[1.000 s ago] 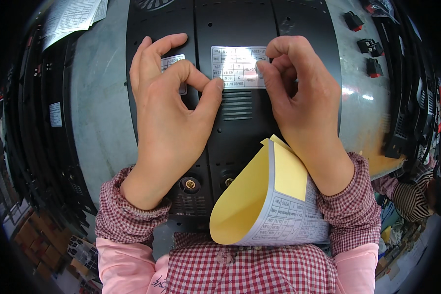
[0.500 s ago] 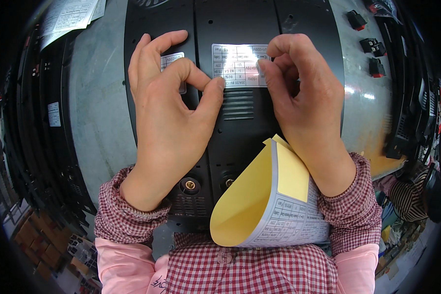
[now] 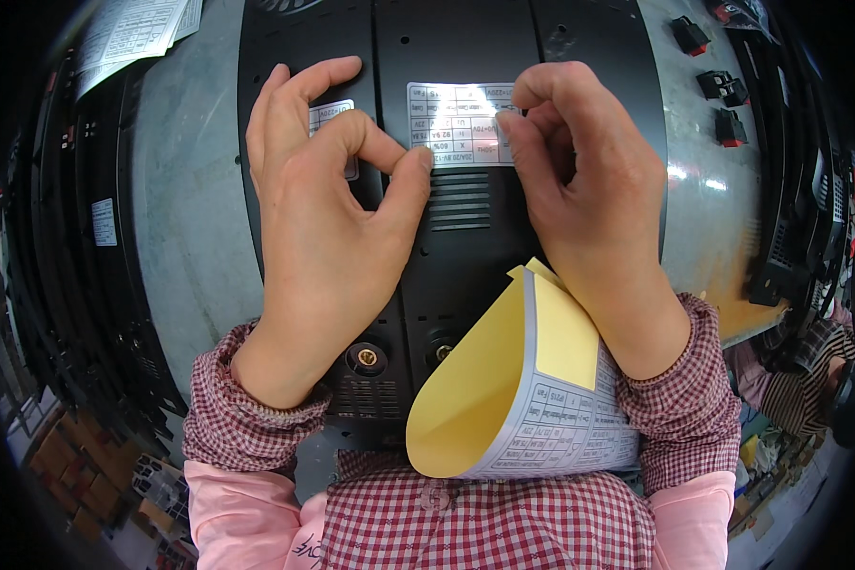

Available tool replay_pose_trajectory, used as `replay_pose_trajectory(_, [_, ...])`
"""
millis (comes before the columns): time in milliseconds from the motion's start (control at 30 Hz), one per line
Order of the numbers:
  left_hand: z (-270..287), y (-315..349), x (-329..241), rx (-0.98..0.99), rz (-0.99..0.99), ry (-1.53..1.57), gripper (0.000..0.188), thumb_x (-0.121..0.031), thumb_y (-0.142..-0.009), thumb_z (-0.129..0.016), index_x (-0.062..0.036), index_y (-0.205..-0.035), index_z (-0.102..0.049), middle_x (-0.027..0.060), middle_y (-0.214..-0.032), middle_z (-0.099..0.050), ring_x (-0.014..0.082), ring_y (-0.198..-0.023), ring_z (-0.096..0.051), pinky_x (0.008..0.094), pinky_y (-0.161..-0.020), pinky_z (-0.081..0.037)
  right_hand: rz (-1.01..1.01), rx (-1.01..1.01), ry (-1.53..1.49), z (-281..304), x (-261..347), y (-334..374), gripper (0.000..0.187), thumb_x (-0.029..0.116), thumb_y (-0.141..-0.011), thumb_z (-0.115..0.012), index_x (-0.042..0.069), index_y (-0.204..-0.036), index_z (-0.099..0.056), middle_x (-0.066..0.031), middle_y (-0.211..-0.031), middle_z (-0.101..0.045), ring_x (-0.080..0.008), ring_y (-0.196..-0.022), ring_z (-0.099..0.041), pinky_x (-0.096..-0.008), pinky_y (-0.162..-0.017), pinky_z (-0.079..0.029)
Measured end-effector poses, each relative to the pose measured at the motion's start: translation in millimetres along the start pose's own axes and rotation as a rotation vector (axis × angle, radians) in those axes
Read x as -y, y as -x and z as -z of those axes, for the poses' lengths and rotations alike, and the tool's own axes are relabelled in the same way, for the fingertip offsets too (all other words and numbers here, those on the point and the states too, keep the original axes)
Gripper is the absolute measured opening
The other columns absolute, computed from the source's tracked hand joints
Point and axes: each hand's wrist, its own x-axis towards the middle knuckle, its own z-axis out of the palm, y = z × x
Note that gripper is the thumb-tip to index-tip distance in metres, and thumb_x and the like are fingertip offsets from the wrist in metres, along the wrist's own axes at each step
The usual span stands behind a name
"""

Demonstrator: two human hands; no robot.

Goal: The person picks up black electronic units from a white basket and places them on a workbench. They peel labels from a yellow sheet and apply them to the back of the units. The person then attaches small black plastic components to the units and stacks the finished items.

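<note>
A silver printed label [image 3: 456, 128] lies at the surface of the middle black metal panel [image 3: 465, 52], just beyond its vent slots. My left hand [image 3: 332, 209] pinches the label's near left corner between thumb and forefinger, other fingers raised. At the right edge, my right hand [image 3: 594, 171] grips the label with thumb and curled forefinger. Whether the label is fully flat on the metal I cannot tell. Below my right wrist, a curled sheet of labels [image 3: 565, 427] with yellow backing rests against my front. Another label [image 3: 331, 116] on the left panel is partly hidden behind my left hand.
Three black and red switches [image 3: 722, 89] lie on the grey table [image 3: 195, 190] at the right. Dark metal parts [image 3: 798, 199] are stacked along both sides. Printed papers [image 3: 128, 43] lie far left. A person in striped clothing [image 3: 803, 389] is at the lower right.
My hands keep nearly the same pinch on the label, with only a slight shift in the picture. The person at the lower right has moved a little.
</note>
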Motion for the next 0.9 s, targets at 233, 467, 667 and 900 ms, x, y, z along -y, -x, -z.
replay_pose_trajectory(233, [-0.3, 0.2, 0.4, -0.002, -0.007, 0.002, 0.016, -0.010, -0.080, -0.076, -0.0042, -0.073, -0.063, 0.0163, -0.139, -0.054, 0.0372, -0.141, -0.034, 0.0484, -0.114, -0.024, -0.028, 0.015, 0.007, 0.7, 1.5, 0.3, 0.017, 0.000, -0.086, -0.071, 0.006, -0.098, -0.060, -0.0015, -0.078, -0.060, -0.0086, -0.064, -0.059, -0.0214, -0.056, -0.046])
replay_pose_trajectory(467, [0.0, 0.0, 0.5, 0.002, -0.008, -0.004, 0.016, -0.010, -0.080, -0.076, -0.0043, -0.073, -0.064, 0.0160, -0.139, -0.054, 0.0377, -0.141, -0.034, 0.0489, -0.114, -0.025, -0.025, 0.007, 0.000, -0.2, 1.5, 0.5, 0.017, 0.000, -0.086, -0.071, 0.007, -0.097, -0.060, -0.0019, -0.077, -0.060, -0.0089, -0.063, -0.058, -0.0218, -0.056, -0.046])
replay_pose_trajectory(667, [-0.5, -0.2, 1.2, -0.002, -0.006, -0.002, 0.016, -0.010, -0.080, -0.076, -0.0044, -0.073, -0.063, 0.0159, -0.139, -0.054, 0.0380, -0.141, -0.034, 0.0490, -0.113, -0.025, -0.021, 0.018, 0.016, -0.2, 1.9, -0.4, 0.018, 0.000, -0.086, -0.071, 0.007, -0.097, -0.060, -0.0019, -0.078, -0.059, -0.0092, -0.063, -0.058, -0.0219, -0.056, -0.046])
replay_pose_trajectory(900, [0.1, -0.2, 2.2, 0.004, -0.010, -0.015, 0.019, -0.009, -0.080, -0.076, -0.0058, -0.093, -0.063, 0.0168, -0.140, -0.052, 0.0391, -0.141, -0.034, 0.0489, -0.113, -0.025, -0.045, 0.025, 0.028, 1.9, 3.5, -0.4, 0.022, 0.001, -0.084, -0.073, 0.008, -0.100, -0.059, -0.0013, -0.076, -0.056, -0.0096, -0.058, -0.051, -0.0223, -0.052, -0.042])
